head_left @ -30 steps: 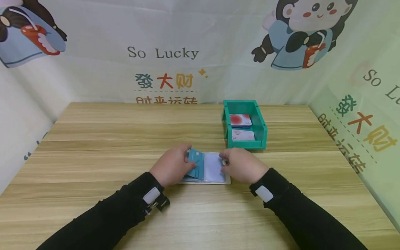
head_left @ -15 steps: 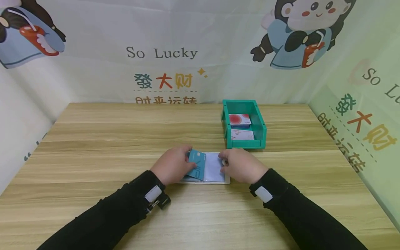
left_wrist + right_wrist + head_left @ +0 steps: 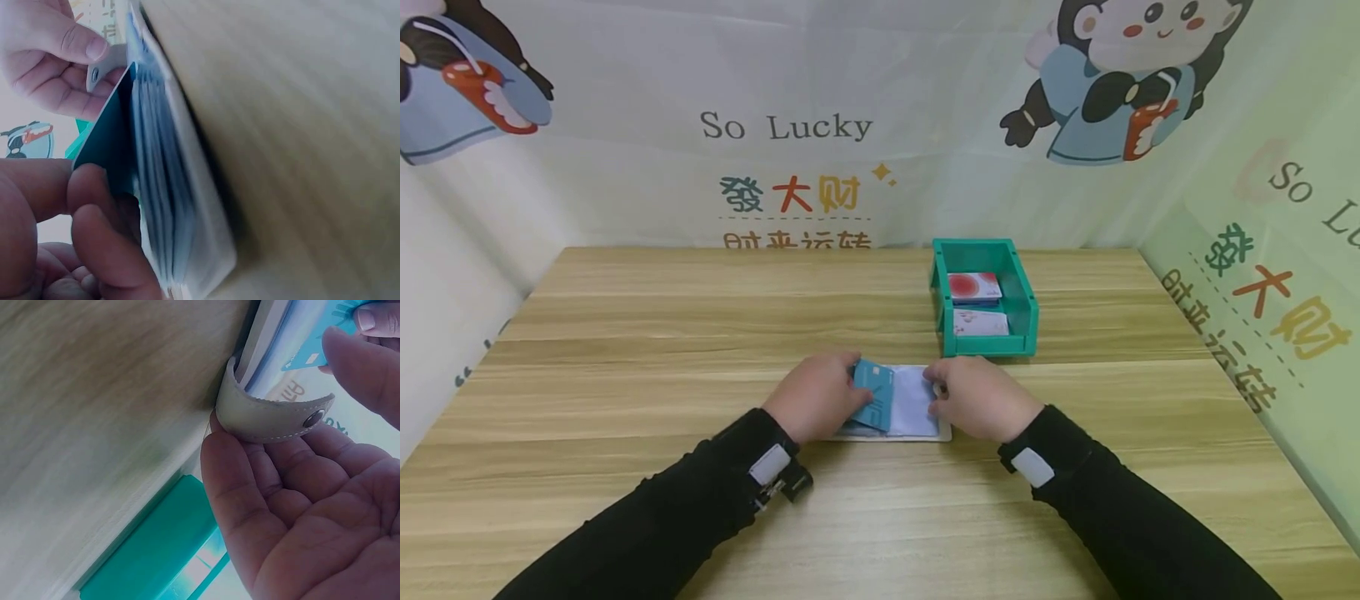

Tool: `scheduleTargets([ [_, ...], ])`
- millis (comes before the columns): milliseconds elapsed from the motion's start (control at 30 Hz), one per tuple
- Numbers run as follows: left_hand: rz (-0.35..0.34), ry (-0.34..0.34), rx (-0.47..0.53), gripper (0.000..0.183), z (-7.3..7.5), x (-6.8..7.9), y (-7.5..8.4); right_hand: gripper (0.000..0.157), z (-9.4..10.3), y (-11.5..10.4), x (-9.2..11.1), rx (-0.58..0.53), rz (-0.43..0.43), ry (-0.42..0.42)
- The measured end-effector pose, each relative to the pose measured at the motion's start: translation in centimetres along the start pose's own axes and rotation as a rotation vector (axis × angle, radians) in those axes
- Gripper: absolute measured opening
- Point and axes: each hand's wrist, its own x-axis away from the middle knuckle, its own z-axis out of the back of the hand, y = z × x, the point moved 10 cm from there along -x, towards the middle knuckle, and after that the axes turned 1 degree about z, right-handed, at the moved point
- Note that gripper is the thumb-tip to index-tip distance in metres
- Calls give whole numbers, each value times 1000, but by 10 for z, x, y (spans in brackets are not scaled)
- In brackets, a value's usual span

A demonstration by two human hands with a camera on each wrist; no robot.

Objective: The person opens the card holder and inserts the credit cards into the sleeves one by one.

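a teal card [image 3: 873, 395] stands tilted over the open card holder [image 3: 913, 404], which lies flat on the tabletop [image 3: 625, 350] just in front of the person. the left hand [image 3: 815, 397] pinches the card between thumb and curled fingers, its lower edge among the clear sleeves. the right hand [image 3: 977, 397] rests at the holder's right edge, its grip loose, with the fingers bent round the snap strap [image 3: 275, 417].

the left wrist view alone shows the stack of sleeves edge-on and the card [image 3: 109, 147] sliding beside them; the right wrist view alone shows the strap's metal snap stud and the open palm [image 3: 325, 519] under it. the head view hides both behind the hands.

against the earlier frames, the card leans slightly further over the right page; both hands stay where they were.

a green bin [image 3: 983, 296] sits just behind the holder, with more cards in its two sections. printed cloth with cartoon figures and "so lucky" lettering walls the tabletop on three sides.
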Motion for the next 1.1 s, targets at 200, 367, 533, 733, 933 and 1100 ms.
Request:
scheduleTargets([
  [200,1,-13,19,49,0,-1,-5,40,0,0,0,-7,0,-1],
  [367,-6,-58,57,44,-1,1,-2,40,0,0,0,-1,0,-2],
  [533,6,-61,66,50,5,4,-3,40,-1,0,0,-13,-2,-3],
  [733,-29,-82,50,43,2,3,2,38,-1,2,-1,-27,-15,-7],
  [933,-43,-63,-10,43,-1,2,7,39,-1,1,-1,-25,-12,-10],
  [1100,-29,-42,-48,38,-3,-2,10,38,0,0,0,-21,1,-1],
])
